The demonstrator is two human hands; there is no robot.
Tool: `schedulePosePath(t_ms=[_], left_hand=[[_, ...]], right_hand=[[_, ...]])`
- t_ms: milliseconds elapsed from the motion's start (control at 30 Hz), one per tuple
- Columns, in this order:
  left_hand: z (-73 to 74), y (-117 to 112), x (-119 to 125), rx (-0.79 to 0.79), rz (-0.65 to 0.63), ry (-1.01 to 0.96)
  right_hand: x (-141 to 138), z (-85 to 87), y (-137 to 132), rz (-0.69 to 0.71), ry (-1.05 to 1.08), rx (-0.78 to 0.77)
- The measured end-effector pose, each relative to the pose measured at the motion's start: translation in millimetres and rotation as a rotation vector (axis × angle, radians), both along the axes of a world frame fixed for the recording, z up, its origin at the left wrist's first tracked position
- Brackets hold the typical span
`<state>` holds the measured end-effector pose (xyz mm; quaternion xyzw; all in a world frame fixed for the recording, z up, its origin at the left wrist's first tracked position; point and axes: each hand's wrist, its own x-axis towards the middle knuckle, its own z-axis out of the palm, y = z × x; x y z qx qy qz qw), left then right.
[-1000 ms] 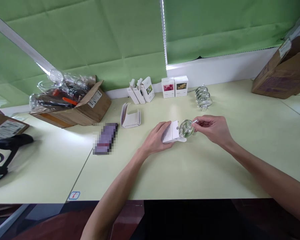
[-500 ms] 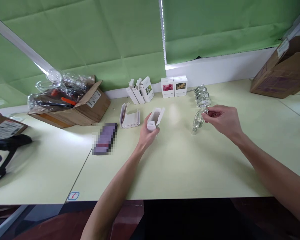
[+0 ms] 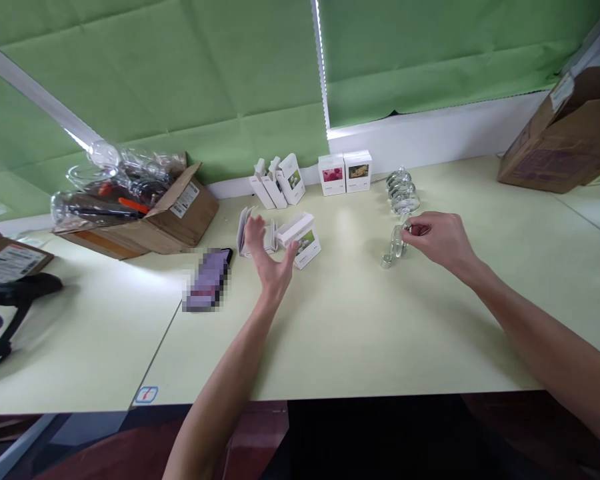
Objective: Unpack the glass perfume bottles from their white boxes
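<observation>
Right hand [image 3: 440,241] pinching the clear glass piece [image 3: 395,241] near its top; left hand [image 3: 270,257] open, fingers spread, just beside the white printed carton [image 3: 300,240].

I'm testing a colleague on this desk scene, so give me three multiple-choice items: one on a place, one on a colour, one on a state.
1. Where is the white box with a green picture?
A. Beside the left hand
B. On the windowsill
C. On the floor

2. What colour is the picture on the left upright white box?
A. Blue
B. Pink-red
C. Black

3. What state is the cardboard carton in?
A. Taped shut
B. Upside down
C. Open, with plastic-wrapped glassware showing

Answers:
1. A, it lies on the desk by the fingers.
2. B, the picture shows pink-red.
3. C, its flaps stand open.
</observation>
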<state>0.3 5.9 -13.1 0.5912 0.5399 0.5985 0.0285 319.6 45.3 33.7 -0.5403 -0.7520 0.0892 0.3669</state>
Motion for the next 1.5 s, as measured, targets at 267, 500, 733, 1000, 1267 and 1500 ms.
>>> schedulePosePath(t_ms=[267,500,733,1000,1267,1500], left_hand=[[-4.4,-32.0,18.5,0.279,0.109,0.593],[-12.7,-34.1,58.1,-0.065,-0.431,0.612],[-16.9,-35.0,74.3,-0.326,-0.557,0.44],[-22.1,-36.7,83.8,-0.325,-0.497,0.416],[-21.2,-35.9,84.6,-0.287,-0.506,0.406],[-21.2,-33.0,81.6,-0.295,-0.542,0.399]], right_hand=[[0.1,6.7,-4.4,0.038,-0.051,-0.009],[-16.7,1.1,-18.9,0.164,-0.088,-0.099],[-36.2,-6.8,-38.7,0.303,-0.048,-0.107],[-47.7,-14.8,-52.9,0.338,-0.077,-0.081],[-44.5,-10.5,-52.3,0.393,0.011,-0.052],[-41.6,-13.2,-48.8,0.522,-0.042,-0.023]])
